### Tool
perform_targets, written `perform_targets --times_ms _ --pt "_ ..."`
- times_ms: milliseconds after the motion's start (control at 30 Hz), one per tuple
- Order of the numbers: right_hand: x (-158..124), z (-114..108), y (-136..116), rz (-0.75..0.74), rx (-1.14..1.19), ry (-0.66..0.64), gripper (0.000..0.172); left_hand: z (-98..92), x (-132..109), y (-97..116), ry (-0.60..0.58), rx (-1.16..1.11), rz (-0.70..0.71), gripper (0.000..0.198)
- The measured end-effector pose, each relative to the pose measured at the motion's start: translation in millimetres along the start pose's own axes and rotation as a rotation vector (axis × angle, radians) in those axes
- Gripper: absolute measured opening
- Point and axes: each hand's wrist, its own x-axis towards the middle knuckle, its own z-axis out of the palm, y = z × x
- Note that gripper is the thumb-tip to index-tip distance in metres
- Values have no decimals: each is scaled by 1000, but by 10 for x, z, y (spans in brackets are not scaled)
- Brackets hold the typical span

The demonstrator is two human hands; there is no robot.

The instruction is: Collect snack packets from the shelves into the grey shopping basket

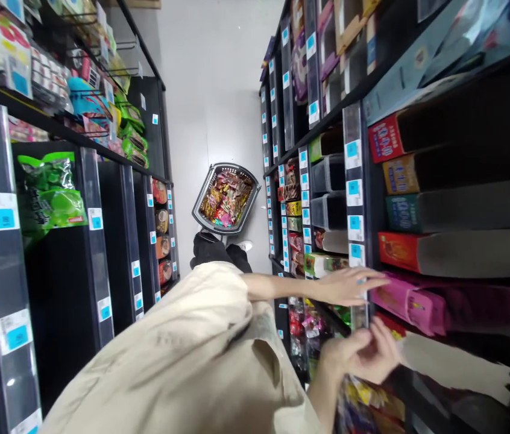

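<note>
My left hand reaches to the right-hand shelf, fingers stretched out flat. Its fingertips are at the near end of a pink packet lying on the shelf; whether they touch it I cannot tell. Closer to me, my right hand hovers at the shelf edge, palm up, with its fingers loosely bent and slightly blurred. Nothing shows in it. Beside it lies a pale, torn-edged carton. Just beyond the pink packet stands a red-fronted box, then a dark green one.
A grey shopping basket filled with small wrapped snacks stands on the aisle floor by my feet. Green bags sit on the left shelf. Price tags line the shelf edges. A dark bar runs below my left forearm.
</note>
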Motion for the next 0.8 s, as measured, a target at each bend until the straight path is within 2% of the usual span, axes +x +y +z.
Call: perform_targets --times_ms 33,100,133,200,233,333,400,467,500,567,600,700,800 --pt "-177 151 -110 -25 64 22 36 -164 -250 -155 -29 -43 -8 57" --pt "-521 491 -311 38 183 -105 28 -550 -872 -511 -64 -82 -139 47" --pt "-681 678 -398 112 233 -228 27 -766 -1230 -694 -60 -85 -243 39" --pt "-978 1096 -543 314 300 -441 32 -1222 -1987 -1021 41 -28 -538 16" --pt "-1120 1334 -606 416 322 -535 36 -1447 -2367 -1153 65 12 -622 6" --pt "-1548 2180 -767 620 391 -765 49 -1996 -3408 -1415 103 90 -772 25" --pt "-1836 2831 -840 648 368 -928 52 -2182 -3981 -1513 125 117 -851 27" --pt "-2113 3503 -864 639 309 -1070 56 -2208 -4449 -1583 170 139 -957 21" --pt "-2244 3834 -854 637 289 -1113 59 -2172 -4646 -1610 272 130 -1067 16" --pt "-2484 4467 -788 632 262 -1167 65 -2044 -4970 -1646 320 131 -1168 5" --pt "-2594 4767 -735 625 248 -1190 67 -1966 -5102 -1654 329 124 -1207 2" --pt "-2897 5592 -534 599 204 -1233 73 -1741 -5416 -1647 322 105 -1324 11" --pt "-3202 6266 -325 581 166 -1248 75 -1561 -5667 -1623 266 115 -1351 12"
